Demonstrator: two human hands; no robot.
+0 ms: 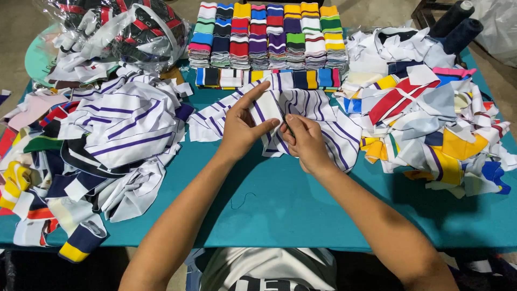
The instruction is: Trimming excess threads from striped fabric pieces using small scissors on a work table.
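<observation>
We see a teal table (280, 210) covered with cut knit fabric. On its left side lies the largest heap, white pieces with purple stripes (116, 129) mixed with navy and yellow trims. On its right side sits a second heap of mixed coloured pieces (425, 116). Along the far edge we find neat stacks of folded striped bands (267, 35), and at the far left a clear plastic bag (121, 27) of more pieces. At the centre lies a small pile of white, purple-striped strips (318, 116). Our left hand (240, 126) pinches the top strip (267, 110) of this pile between thumb and fingers, index finger extended. Our right hand (305, 141), just beside it, is curled closed on the same strip's lower edge.
</observation>
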